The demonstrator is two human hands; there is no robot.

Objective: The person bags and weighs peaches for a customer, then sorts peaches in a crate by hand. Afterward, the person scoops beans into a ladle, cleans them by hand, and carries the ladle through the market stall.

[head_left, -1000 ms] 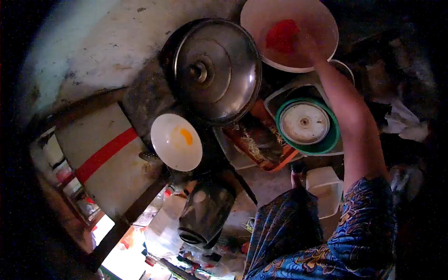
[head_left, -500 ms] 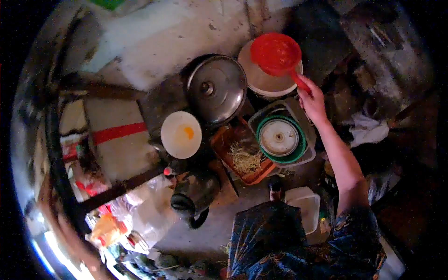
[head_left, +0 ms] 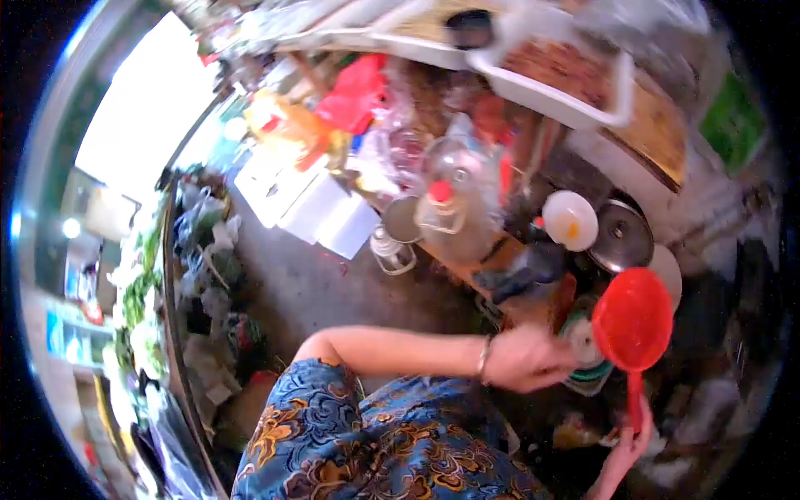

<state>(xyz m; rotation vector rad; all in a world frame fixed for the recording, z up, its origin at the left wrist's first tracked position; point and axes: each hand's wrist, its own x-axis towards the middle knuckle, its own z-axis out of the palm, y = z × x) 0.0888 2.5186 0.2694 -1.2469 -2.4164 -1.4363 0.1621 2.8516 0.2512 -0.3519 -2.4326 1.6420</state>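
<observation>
A red plastic water dipper (head_left: 633, 321) is held upright by its handle in my right hand (head_left: 627, 454), at the lower right. The fingers are wrapped round the lower handle. My left hand (head_left: 525, 358), with a bracelet at the wrist, reaches across my body to the left of the dipper. Motion blurs its fingers, so I cannot tell whether they are open or closed. Behind the dipper and left hand, a green basin (head_left: 587, 379) with a pale round lid (head_left: 583, 342) is partly hidden. A pale bucket lid (head_left: 667, 279) shows behind the dipper's bowl.
A white bowl (head_left: 571, 221) with an orange patch stands beside a metal pot lid (head_left: 621, 236). A large clear jug with a red cap (head_left: 440, 193) is nearer the middle. White boxes (head_left: 329, 217) stand on the left. A white tray (head_left: 542, 96) holds reddish-brown pieces.
My view has swung left, bringing the window and boxes into sight. The dipper has come back from over the bucket, still in my right hand. My left hand has entered view.
</observation>
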